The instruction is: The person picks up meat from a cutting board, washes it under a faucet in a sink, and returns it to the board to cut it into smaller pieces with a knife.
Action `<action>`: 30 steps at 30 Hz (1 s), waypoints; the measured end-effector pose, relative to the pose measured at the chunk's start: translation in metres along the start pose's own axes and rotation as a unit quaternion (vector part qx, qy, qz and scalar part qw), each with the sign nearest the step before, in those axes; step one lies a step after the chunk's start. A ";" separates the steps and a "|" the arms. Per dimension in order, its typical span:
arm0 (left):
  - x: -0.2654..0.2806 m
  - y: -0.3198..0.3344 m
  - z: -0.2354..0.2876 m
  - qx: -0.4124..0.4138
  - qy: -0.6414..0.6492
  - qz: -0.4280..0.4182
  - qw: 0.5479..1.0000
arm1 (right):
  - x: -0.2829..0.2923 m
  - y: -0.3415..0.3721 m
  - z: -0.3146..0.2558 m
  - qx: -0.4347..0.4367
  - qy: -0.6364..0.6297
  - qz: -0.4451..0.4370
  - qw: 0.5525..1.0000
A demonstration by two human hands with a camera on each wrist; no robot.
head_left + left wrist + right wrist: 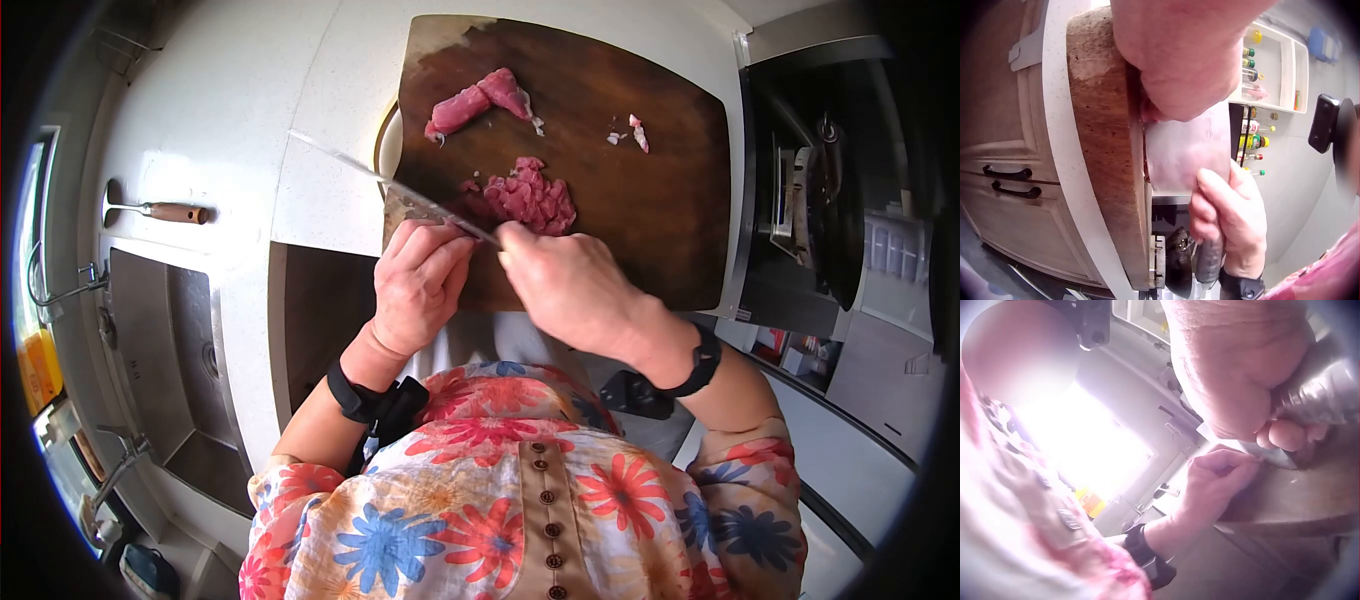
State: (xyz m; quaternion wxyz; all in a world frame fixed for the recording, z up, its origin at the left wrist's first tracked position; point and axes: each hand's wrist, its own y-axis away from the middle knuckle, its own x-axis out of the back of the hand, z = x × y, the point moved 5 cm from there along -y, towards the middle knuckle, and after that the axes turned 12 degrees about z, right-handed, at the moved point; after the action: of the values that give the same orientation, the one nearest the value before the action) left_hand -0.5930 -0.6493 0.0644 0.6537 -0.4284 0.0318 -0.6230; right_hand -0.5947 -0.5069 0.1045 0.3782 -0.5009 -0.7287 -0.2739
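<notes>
My right hand (575, 285) grips the ridged handle (1209, 259) of a cleaver. Its broad blade (1188, 156) stands on edge over the near left part of a thick wooden chopping board (650, 220). Close against the blade, the curled fingers of my left hand (420, 270) hold a piece of raw meat at the board's near edge, mostly hidden under them. A heap of cut meat pieces (530, 198) lies just beyond the blade. Two larger chunks of meat (462, 108) rest farther back, and small whitish scraps (638, 133) lie at the right.
Left of the board, a wooden-handled utensil (175, 213) lies on the white counter (220, 110), above a steel sink (150, 330). A stove with a dark pan (840, 200) stands at the right. Part of a white round dish (390, 145) shows at the board's left edge.
</notes>
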 end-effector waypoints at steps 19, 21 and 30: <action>0.000 -0.001 0.001 -0.004 0.001 0.003 1.000 | 0.000 -0.003 -0.005 -0.004 -0.018 -0.023 1.000; 0.001 -0.001 0.002 -0.005 -0.003 -0.003 1.000 | -0.001 -0.004 0.000 -0.003 -0.029 -0.018 0.999; 0.008 -0.003 0.002 0.030 -0.005 0.002 1.000 | 0.033 0.047 0.015 -0.056 -0.020 -0.025 0.998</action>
State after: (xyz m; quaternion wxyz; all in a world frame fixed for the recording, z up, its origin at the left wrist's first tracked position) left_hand -0.5922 -0.6543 0.0717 0.6677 -0.4115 0.0112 -0.6203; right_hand -0.5615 -0.4614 0.1241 0.3277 -0.5082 -0.7323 -0.3131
